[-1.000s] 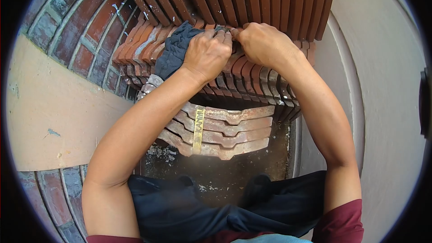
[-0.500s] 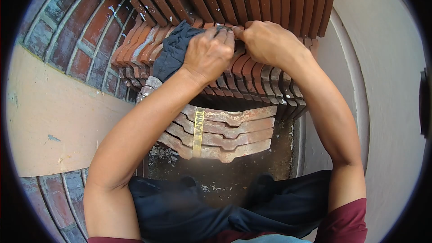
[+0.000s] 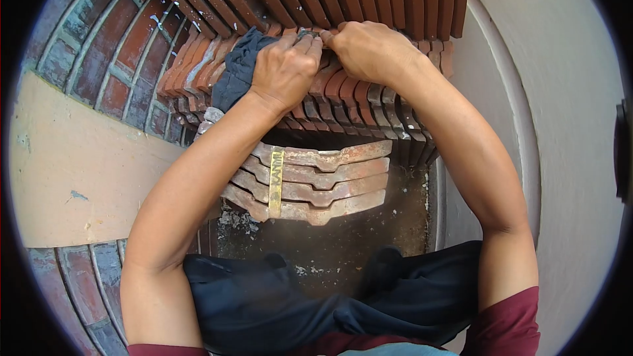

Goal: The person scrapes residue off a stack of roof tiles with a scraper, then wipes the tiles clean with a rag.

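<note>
Where the left hand (image 3: 285, 69) and right hand (image 3: 372, 53) converge over the row of clay tiles (image 3: 343, 89), light, even pressure would best spare the edges. Fingers are bunched close together; any grip is hidden. Dark cloth (image 3: 237, 72) lies beside the left hand; banded tiles (image 3: 320, 196) sit nearer the body.

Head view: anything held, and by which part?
Can't tell. Left hand is against the dark cloth, right hand close by over the tiles; whatever the fingertips may grip is mostly hidden.
</note>
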